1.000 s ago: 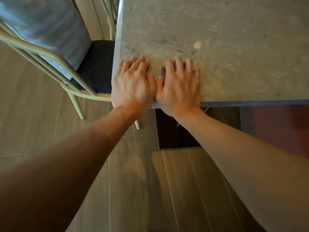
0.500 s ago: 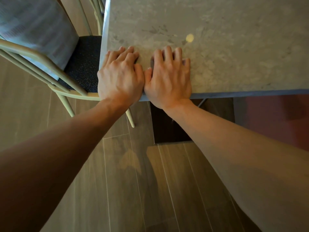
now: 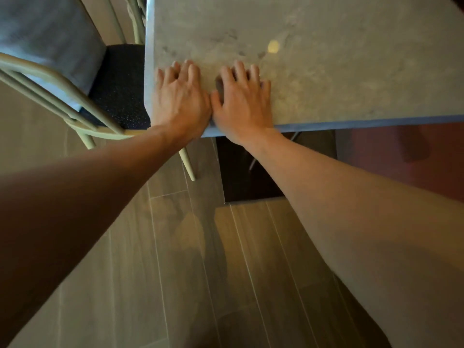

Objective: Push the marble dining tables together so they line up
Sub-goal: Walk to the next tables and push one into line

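Wood-plank floor [image 3: 175,272]; only one marble table [image 3: 339,71] visible, cut off top and right, base mostly hidden. Left hand [image 3: 179,99] and right hand [image 3: 242,101] lie flat, fingers straight, gripping nothing, at its near-left corner. Chair [image 3: 75,106] just left, touching unclear.

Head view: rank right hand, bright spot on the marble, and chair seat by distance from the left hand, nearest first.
From the left hand:
1. Right hand, touching it on its right.
2. Chair seat, just left, past the marble table edge.
3. Bright spot, up and right on the marble.
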{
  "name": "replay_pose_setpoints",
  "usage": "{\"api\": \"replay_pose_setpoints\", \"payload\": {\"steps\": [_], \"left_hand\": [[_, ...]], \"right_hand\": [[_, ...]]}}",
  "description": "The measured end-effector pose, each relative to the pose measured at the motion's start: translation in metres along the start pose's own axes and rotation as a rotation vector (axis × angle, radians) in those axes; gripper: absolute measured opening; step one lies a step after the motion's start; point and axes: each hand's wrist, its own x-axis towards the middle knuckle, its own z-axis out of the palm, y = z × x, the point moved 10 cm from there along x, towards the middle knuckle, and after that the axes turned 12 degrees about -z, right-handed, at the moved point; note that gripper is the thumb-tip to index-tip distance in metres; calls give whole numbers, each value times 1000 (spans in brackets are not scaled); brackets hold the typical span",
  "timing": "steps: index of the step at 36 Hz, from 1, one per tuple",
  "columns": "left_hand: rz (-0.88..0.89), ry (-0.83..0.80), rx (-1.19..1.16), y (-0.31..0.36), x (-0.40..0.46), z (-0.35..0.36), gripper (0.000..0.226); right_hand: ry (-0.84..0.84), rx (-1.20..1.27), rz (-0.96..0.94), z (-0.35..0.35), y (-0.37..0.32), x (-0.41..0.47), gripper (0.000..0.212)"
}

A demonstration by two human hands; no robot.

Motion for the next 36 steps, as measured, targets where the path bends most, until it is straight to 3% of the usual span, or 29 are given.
{"api": "replay_pose_setpoints", "payload": {"steps": [3,8,14,19,28,36], "left_hand": [[-29,-116,-80,15,1,1,49],[117,-156,-269,101,-36,-8,49],[355,-266,-277,255,-79,-13,53],[423,-314,-214,356,-93,11,53],[390,-366,-47,464,-84,106,51],[397,-272,-28,557,-57,167,55]], "right_hand": [[-131,158,-82,-11,11,-9,40],[-108,122,-76,-63,62,-66,41],[-233,-16,36,-134,188,-138,41],[-236,-63,137,-181,302,-174,39],[-207,4,123,-161,437,-192,41],[-143,-24,147,-122,509,-182,46]]}}
